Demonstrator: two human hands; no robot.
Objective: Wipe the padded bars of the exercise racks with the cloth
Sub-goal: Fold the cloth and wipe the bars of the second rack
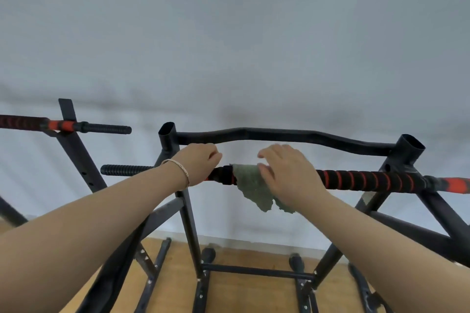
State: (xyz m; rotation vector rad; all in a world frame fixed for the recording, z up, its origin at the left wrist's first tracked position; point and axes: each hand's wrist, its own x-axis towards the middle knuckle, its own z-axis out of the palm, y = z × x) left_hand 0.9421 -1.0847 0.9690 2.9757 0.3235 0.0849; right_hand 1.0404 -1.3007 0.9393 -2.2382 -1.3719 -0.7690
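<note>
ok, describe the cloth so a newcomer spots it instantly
Find the middle black rack, then its red-and-black padded bar across the front. The cloth hangs over that bar under the right hand: the only green, ragged, soft thing there.

Nothing readable, folks: no lettering on the padded bar (368, 180) beside the fingers (265, 173) of the right hand (292, 178) (nor on the cloth (250, 185) under them).
</note>
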